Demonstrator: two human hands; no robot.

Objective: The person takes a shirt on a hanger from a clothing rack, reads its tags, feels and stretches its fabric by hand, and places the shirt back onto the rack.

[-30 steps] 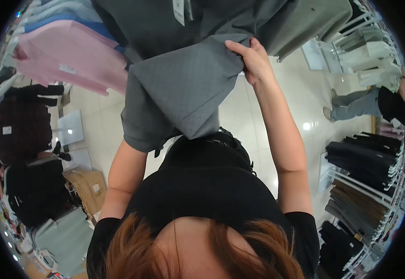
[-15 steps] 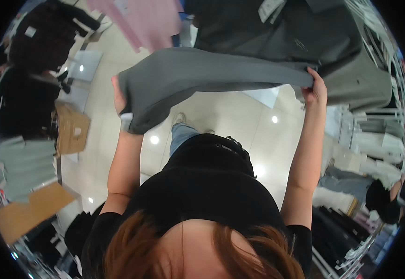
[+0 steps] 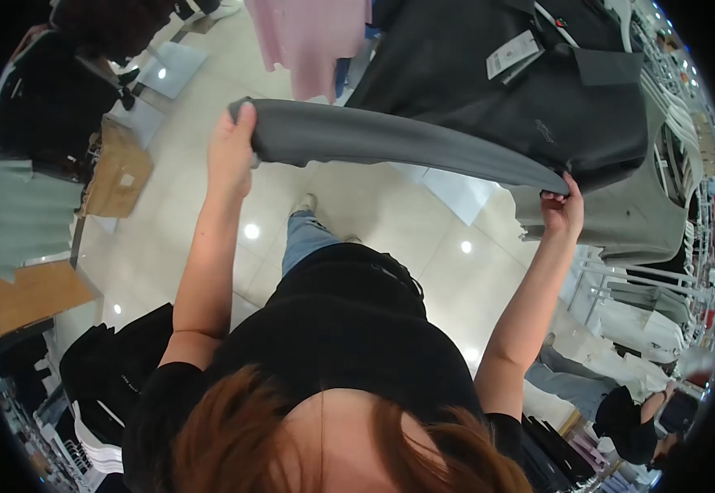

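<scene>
pale glossy tiles make up the floor (image 3: 374, 201), with clothes racks on both sides. compared with the earlier frame, the grey cloth (image 3: 406, 144) has gone from a wide, bulging drape at its left end to a narrower band, and the left hand (image 3: 232, 156) is higher, its thumb now in plain view. both hands are well apart, each clamped on one end of the grey cloth: the left hand grips the higher end, the right hand (image 3: 563, 212) the lower. the grey cloth hangs between them above the floor, smooth and matte, its lower edge uneven near the left hand. just behind it is a black shirt (image 3: 456, 74) bearing a white tag (image 3: 512, 54). a pink top (image 3: 316, 41) hangs nearby, and a brown box (image 3: 119, 170) sits further left.
</scene>
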